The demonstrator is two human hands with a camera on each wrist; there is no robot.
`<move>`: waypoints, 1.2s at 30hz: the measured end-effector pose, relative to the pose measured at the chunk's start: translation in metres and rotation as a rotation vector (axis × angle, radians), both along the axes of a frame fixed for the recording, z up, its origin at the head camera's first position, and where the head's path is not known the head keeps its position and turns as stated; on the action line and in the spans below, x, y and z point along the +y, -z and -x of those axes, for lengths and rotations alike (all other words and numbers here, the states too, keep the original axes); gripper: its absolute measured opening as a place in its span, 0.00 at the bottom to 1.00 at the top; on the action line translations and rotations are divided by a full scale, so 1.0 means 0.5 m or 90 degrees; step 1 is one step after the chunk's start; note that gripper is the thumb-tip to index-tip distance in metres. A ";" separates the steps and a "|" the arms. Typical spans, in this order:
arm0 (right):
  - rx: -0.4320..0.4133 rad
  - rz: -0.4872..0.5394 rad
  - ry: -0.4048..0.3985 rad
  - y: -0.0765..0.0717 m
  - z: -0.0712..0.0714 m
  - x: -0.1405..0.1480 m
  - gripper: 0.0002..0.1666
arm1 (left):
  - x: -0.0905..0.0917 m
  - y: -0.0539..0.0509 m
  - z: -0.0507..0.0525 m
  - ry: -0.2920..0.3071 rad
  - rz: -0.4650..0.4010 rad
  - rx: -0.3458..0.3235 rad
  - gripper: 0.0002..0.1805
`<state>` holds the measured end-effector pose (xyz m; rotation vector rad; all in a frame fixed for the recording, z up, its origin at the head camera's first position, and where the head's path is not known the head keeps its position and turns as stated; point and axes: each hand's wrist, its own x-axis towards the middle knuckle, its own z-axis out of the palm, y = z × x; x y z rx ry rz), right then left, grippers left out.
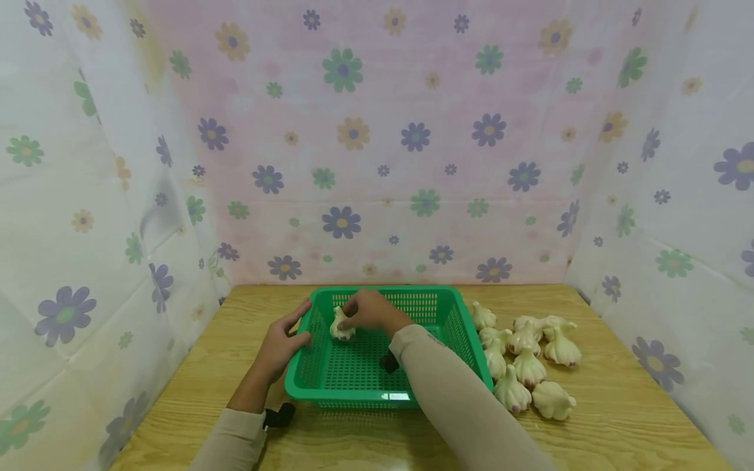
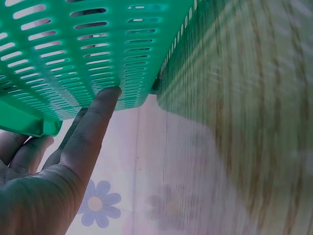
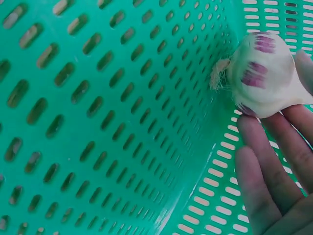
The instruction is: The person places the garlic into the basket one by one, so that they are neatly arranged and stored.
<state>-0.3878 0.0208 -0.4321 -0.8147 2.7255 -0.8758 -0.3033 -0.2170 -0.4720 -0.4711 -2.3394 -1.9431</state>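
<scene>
Pinching the garlic bulb [image 3: 268, 83], likely light and firm, your right hand [image 1: 374, 310] has its grip clamped; best take the round belly. Your left hand [image 1: 279, 345] holds the green basket [image 1: 347, 394].

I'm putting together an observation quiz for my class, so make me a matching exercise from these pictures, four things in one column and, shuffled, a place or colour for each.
1. Left hand
2. Single garlic bulb
3. Basket
4. Garlic cluster

A. On the table, to the basket's right
B. Green
C. At the basket's rim
D. In the right hand

Pairs: 1-C, 2-D, 3-B, 4-A
</scene>
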 end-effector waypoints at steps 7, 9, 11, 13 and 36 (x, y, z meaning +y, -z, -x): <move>0.012 -0.007 -0.003 0.003 0.000 -0.003 0.27 | -0.001 0.002 0.002 -0.001 0.004 -0.005 0.43; 0.017 0.001 -0.001 0.003 -0.001 -0.004 0.25 | -0.001 0.002 0.003 -0.002 0.000 -0.007 0.43; 0.023 0.007 0.000 0.004 -0.001 -0.005 0.22 | -0.002 0.001 0.003 0.000 -0.002 -0.005 0.43; 0.031 0.007 0.002 0.005 -0.002 -0.005 0.21 | -0.001 0.001 0.003 0.002 -0.004 -0.002 0.43; 0.068 -0.052 0.016 -0.020 -0.013 -0.005 0.29 | 0.003 -0.005 -0.003 -0.002 -0.011 -0.017 0.43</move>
